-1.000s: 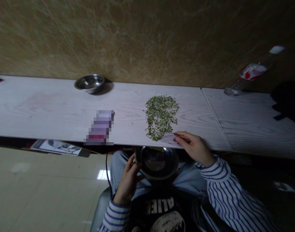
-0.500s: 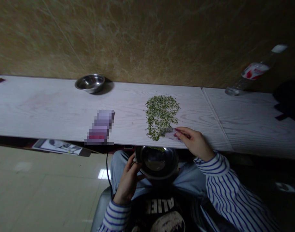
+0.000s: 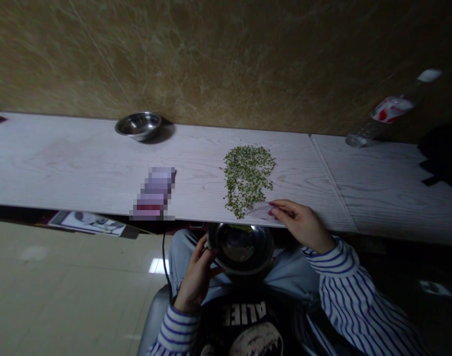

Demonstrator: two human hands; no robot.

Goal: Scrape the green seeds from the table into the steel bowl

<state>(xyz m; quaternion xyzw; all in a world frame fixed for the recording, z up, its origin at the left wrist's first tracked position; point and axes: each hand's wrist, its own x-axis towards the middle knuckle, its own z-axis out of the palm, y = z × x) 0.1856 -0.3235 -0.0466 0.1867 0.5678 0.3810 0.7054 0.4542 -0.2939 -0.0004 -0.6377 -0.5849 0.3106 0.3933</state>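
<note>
My left hand [image 3: 194, 279] is closed on the left rim of a shiny metal bowl [image 3: 244, 271], which tilts over my lap just below the table's front edge. Some green bits lie at the bowl's far rim. Small chopped-looking green pieces [image 3: 250, 165] are spread in a patch on the table. Between its thumb and fingers, my right hand [image 3: 305, 227] pinches a thin, see-through sheet [image 3: 262, 210], held low against the tabletop. The sheet's left end touches the near side of the green patch; what kind of sheet it is I cannot tell.
A second metal bowl [image 3: 139, 126] stands by the wall at the back left. A blurred-out flat phone-like object [image 3: 153, 193] lies near the front edge. At the right are a clear bottle [image 3: 392, 110] and a dark object [image 3: 442, 155]. A cable [image 3: 164, 259] hangs below the table.
My right hand has shifted slightly right and toward the table's front edge with the sheet, so more of the sheet shows. My left hand and the bowl have hardly moved.
</note>
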